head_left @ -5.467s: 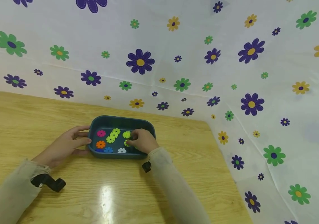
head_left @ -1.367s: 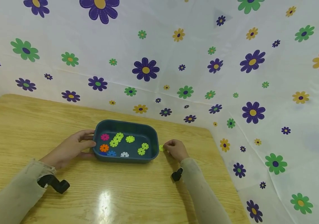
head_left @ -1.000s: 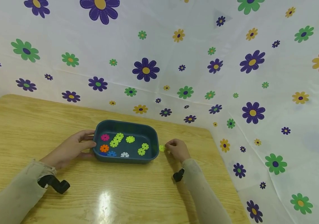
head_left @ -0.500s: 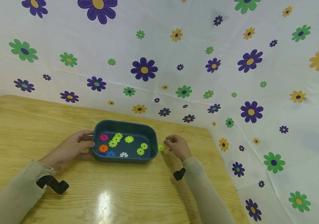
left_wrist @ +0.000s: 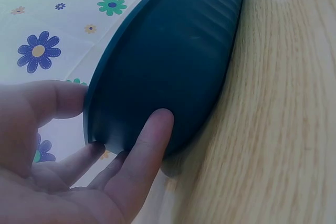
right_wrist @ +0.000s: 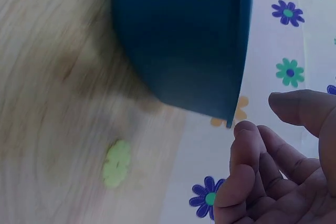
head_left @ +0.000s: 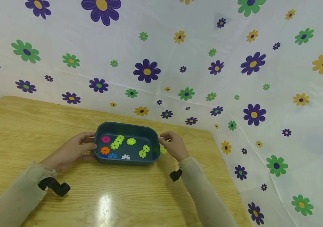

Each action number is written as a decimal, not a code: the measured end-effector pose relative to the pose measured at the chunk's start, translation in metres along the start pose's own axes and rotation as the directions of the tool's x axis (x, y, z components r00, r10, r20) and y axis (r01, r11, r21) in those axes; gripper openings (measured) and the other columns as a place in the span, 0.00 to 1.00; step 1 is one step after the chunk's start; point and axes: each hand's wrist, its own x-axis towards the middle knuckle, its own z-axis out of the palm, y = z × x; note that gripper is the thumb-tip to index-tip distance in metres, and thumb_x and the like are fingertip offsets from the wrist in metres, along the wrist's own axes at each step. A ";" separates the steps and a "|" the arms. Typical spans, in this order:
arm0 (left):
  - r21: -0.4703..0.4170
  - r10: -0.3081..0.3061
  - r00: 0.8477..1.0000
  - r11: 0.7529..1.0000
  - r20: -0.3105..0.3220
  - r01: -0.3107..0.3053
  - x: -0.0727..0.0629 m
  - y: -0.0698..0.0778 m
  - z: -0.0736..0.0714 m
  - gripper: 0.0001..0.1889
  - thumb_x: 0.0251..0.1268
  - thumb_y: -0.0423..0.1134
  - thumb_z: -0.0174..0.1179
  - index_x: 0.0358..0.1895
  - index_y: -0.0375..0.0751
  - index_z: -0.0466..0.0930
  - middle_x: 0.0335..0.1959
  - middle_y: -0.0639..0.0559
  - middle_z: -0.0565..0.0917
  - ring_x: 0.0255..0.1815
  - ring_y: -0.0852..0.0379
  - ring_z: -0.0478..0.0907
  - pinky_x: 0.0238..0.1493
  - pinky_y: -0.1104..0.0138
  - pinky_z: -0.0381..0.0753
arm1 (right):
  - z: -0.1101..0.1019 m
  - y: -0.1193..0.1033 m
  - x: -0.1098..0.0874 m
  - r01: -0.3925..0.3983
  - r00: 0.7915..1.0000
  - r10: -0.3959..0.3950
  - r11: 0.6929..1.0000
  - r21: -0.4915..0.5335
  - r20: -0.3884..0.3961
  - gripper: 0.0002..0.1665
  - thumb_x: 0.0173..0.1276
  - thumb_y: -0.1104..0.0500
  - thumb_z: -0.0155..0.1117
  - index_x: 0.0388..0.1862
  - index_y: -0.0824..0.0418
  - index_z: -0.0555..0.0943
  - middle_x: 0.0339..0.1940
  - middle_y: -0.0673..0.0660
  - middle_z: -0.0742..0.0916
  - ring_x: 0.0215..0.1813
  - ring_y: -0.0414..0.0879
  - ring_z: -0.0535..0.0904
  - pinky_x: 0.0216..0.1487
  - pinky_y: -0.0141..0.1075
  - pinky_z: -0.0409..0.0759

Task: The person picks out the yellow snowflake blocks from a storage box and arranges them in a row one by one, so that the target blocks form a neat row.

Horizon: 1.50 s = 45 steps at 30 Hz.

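Observation:
My left hand rests its spread fingertips on the outer left end of a dark teal plastic bin; the left wrist view shows those fingers against the wall and rim. Inside the bin lie several flat notched building discs: a pink disc, an orange disc, a white disc, blue ones partly hidden by the front wall, and several yellow-green ones. My right hand, loosely curled and holding nothing, is at the bin's right rim. A yellow-green disc lies on the table beside the bin.
The bin stands on a wood-grain table. Behind and to the right hangs a white flower-printed cloth. Each wrist carries a black camera mount.
My right hand reached into the bin, then carried a yellow-green disc out to the table on the right, let it go, and moved back to the bin's rim. My left hand stays at the bin.

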 end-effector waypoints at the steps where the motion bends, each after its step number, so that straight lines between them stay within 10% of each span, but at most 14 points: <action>1: -0.001 -0.001 1.000 1.000 0.001 0.001 0.000 0.000 0.000 0.40 0.79 0.39 0.57 0.83 0.34 0.44 0.78 0.26 0.55 0.65 0.38 0.74 0.57 0.53 0.87 | 0.002 -0.002 0.000 0.010 1.000 -0.010 1.000 -0.006 0.001 0.17 0.74 0.50 0.68 0.55 0.58 0.86 0.41 0.53 0.87 0.39 0.47 0.83 0.40 0.39 0.86; 22: 0.021 0.000 1.000 1.000 -0.008 0.000 0.000 0.000 0.000 0.39 0.80 0.39 0.56 0.83 0.34 0.44 0.78 0.27 0.56 0.64 0.38 0.75 0.57 0.55 0.87 | 0.061 -0.062 0.012 0.103 0.975 -0.108 0.994 0.032 0.193 0.13 0.74 0.49 0.69 0.51 0.54 0.86 0.41 0.48 0.88 0.42 0.42 0.82 0.44 0.36 0.85; 45: -0.012 -0.002 1.000 1.000 0.001 0.002 0.000 0.000 0.001 0.39 0.80 0.37 0.56 0.83 0.33 0.44 0.78 0.27 0.55 0.64 0.39 0.75 0.57 0.55 0.87 | 0.101 -0.076 0.021 0.043 0.947 -0.049 0.999 0.024 0.318 0.13 0.73 0.50 0.69 0.51 0.55 0.86 0.40 0.48 0.87 0.40 0.41 0.81 0.42 0.33 0.83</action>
